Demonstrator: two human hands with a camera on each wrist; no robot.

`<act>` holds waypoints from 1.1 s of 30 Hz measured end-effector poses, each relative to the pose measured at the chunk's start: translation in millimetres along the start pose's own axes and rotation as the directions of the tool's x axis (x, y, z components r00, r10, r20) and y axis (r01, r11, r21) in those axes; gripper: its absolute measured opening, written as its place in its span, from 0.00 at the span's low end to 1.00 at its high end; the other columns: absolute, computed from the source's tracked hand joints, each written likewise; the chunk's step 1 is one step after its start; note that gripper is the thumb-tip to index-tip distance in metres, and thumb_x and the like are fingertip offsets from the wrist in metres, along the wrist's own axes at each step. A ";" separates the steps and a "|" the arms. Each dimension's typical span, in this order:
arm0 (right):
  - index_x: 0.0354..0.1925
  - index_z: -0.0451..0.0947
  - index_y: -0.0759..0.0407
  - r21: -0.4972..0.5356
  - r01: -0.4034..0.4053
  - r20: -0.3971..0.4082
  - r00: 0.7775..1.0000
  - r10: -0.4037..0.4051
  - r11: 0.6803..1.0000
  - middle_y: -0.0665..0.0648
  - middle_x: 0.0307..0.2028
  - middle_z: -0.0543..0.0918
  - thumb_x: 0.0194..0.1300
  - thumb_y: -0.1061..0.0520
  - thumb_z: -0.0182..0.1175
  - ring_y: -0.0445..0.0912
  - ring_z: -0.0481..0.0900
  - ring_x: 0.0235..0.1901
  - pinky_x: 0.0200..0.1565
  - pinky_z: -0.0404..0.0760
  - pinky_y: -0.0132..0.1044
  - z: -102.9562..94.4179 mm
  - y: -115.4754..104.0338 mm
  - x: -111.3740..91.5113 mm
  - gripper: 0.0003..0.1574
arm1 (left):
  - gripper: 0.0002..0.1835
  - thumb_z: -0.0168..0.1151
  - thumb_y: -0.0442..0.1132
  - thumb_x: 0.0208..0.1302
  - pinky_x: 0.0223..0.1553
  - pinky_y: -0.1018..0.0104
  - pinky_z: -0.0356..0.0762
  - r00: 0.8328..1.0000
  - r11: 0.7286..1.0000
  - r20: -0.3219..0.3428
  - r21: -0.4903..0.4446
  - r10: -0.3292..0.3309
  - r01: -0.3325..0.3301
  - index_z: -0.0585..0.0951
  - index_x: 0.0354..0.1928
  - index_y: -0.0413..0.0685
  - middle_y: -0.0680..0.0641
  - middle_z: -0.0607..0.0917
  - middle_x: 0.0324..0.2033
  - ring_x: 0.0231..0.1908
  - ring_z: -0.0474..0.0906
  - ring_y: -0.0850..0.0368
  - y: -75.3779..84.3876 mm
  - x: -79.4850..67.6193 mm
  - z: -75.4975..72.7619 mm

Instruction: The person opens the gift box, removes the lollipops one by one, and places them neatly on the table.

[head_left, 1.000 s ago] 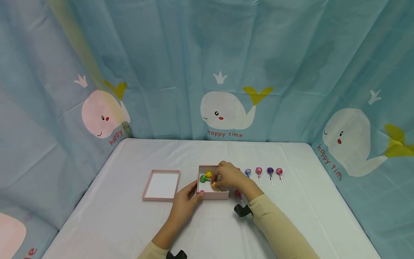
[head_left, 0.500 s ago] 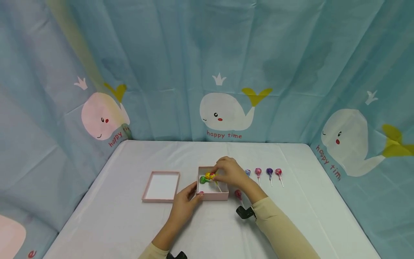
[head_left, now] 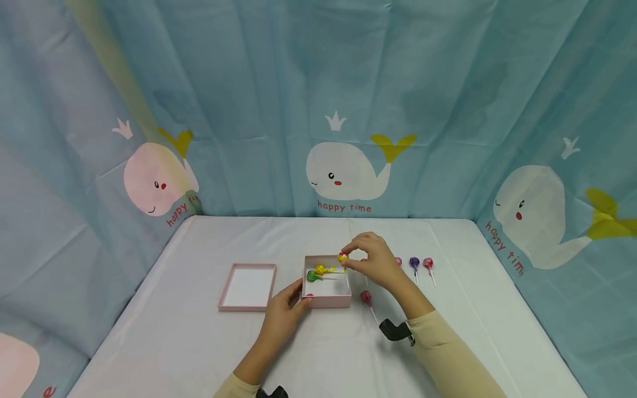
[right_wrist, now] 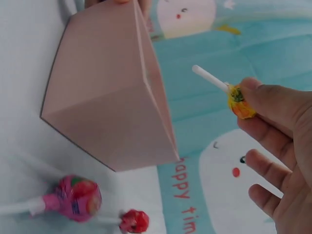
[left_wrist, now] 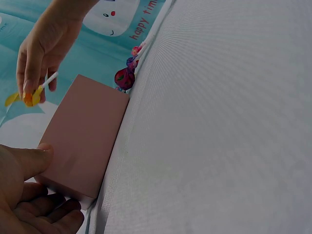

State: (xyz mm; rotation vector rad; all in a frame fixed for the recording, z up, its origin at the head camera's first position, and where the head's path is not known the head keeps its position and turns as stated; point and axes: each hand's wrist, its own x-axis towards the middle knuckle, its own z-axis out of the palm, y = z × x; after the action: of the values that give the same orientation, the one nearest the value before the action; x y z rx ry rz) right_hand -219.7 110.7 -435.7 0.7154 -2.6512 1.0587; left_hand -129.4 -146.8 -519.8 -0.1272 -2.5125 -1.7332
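Note:
My left hand (head_left: 285, 312) grips the front left corner of an open pink box (head_left: 327, 302), its thumb on the front wall. Inside the box lie a yellow lollipop (head_left: 320, 269) and a green lollipop (head_left: 312, 276), with a bit of red showing by the front wall. Between thumb and index finger, my right hand (head_left: 374, 261) pinches a second yellow lollipop (right_wrist: 239, 105) by its wrapped head, up over the box's back right corner. Its white stick points away from the palm in the right wrist view, and the other fingers are spread.
A shallow pink lid (head_left: 249, 286) lies left of the box. To the right, a row of lollipops includes a purple one (head_left: 414, 263) and a red one (head_left: 428, 263); my right hand partly hides the row. A pinkish-red lollipop (head_left: 366, 297) lies just beside the box's right wall.
My right hand has risen out of the box and shifted right and back, carrying the yellow lollipop. My left hand stays on the box corner.

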 end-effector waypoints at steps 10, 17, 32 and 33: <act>0.41 0.88 0.39 0.042 -0.036 -0.077 0.996 0.039 0.998 0.42 0.43 0.85 0.57 0.49 0.79 0.44 0.75 0.56 0.59 0.80 0.53 -23.1 9.6 -26.1 0.13 | 0.35 0.72 0.44 0.65 0.66 0.59 0.75 1.000 1.000 0.000 -0.012 0.004 -0.004 0.73 0.71 0.39 0.42 0.76 0.69 0.69 0.73 0.47 0.4 -1.0 1.9; 0.41 0.88 0.40 0.067 -0.056 -0.123 0.990 0.064 0.996 0.43 0.44 0.84 0.54 0.49 0.80 0.43 0.75 0.55 0.50 0.84 0.56 -30.6 17.2 -44.9 0.15 | 0.35 0.73 0.44 0.64 0.66 0.59 0.75 1.000 1.000 -0.008 -0.009 -0.002 0.001 0.73 0.71 0.40 0.42 0.76 0.69 0.69 0.73 0.47 1.0 -1.0 1.6; 0.42 0.88 0.38 0.093 -0.155 -0.084 0.983 0.162 0.984 0.42 0.44 0.84 0.55 0.46 0.80 0.42 0.76 0.50 0.53 0.82 0.58 -26.8 49.4 -68.1 0.16 | 0.35 0.72 0.44 0.66 0.67 0.59 0.75 1.000 1.000 -0.003 -0.010 0.004 -0.004 0.72 0.71 0.39 0.42 0.76 0.69 0.69 0.73 0.46 0.2 -1.1 2.1; 0.42 0.88 0.37 0.087 -0.170 -0.072 0.982 0.176 0.982 0.43 0.44 0.84 0.55 0.46 0.79 0.43 0.76 0.50 0.53 0.82 0.58 -25.8 51.6 -68.7 0.15 | 0.35 0.72 0.44 0.65 0.67 0.60 0.75 1.000 1.000 -0.004 -0.007 0.001 -0.001 0.73 0.71 0.39 0.42 0.76 0.69 0.69 0.73 0.46 0.2 -1.3 1.9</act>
State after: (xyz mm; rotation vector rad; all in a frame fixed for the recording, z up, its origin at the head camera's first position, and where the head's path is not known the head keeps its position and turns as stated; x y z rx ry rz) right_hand -186.3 185.8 -471.8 0.4526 -2.6540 1.2175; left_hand -128.1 -145.0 -520.4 -0.1260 -2.5030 -1.7405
